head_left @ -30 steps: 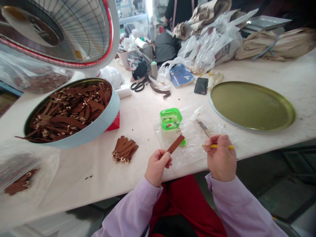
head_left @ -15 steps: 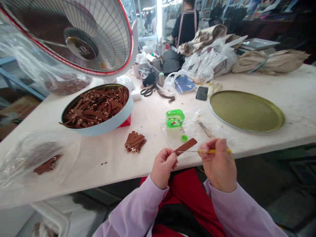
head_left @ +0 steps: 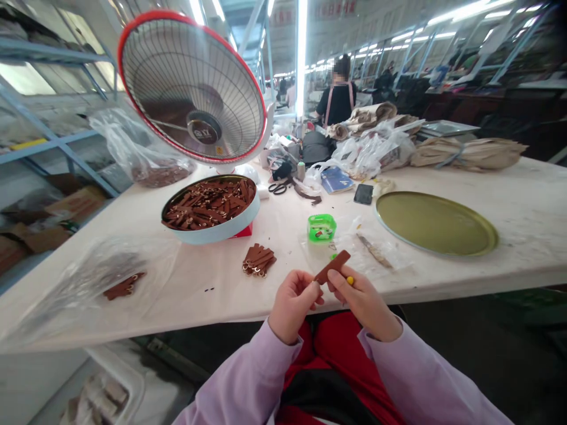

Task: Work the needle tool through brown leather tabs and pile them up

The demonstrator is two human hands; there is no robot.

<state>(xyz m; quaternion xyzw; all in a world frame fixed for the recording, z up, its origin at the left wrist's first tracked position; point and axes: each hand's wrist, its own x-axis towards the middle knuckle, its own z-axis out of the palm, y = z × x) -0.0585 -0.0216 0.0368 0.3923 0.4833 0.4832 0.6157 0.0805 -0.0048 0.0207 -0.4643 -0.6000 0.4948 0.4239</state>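
Observation:
My left hand [head_left: 295,302] pinches the lower end of a brown leather strap [head_left: 333,267] above the table's front edge. The thumb and fingers of my right hand [head_left: 365,300] grip the same strap near its middle. A thin tool with a yellow handle [head_left: 350,280] is tucked in my right hand; only the handle's end shows, and its tip is hidden. To the left of my hands lies a small pile of brown straps with metal rings [head_left: 258,260]. A round tin [head_left: 217,229] full of such straps stands behind it.
A green plastic box [head_left: 322,228] and a worn blade [head_left: 373,250] lie just beyond my hands. At the right is a large round lid [head_left: 436,223]. A fan [head_left: 199,94] rises behind the tin. Scissors [head_left: 278,188] and plastic bags [head_left: 367,150] lie farther back, and a person [head_left: 339,100] is beyond.
My right hand has moved left to the strap and now grips it, with the yellow-handled tool turned back into the hand. The view has tilted up.

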